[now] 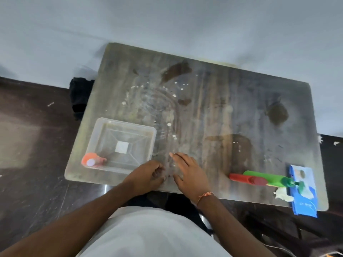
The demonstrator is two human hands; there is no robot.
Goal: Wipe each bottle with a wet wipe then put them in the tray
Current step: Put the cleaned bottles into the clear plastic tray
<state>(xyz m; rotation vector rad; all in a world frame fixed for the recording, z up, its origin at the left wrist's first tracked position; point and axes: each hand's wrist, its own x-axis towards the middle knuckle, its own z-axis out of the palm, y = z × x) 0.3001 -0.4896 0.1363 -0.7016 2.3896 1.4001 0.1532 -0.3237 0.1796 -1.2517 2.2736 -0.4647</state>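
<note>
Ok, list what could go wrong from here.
1. The red bottle and green bottle lie on their sides near the table's front edge; a careless reach might roll them off.
2. The orange bottle leans at the tray's near-left corner and could tip out when others go in.

Blur hides the print on the blue wipes packet (304, 191).

Bare room, kind unclear: stained worn table (213, 108), plain wall (167, 21), dark floor (27, 127)

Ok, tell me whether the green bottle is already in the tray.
No, the green bottle lies on the table beside the red bottle, far right of the tray.
</note>
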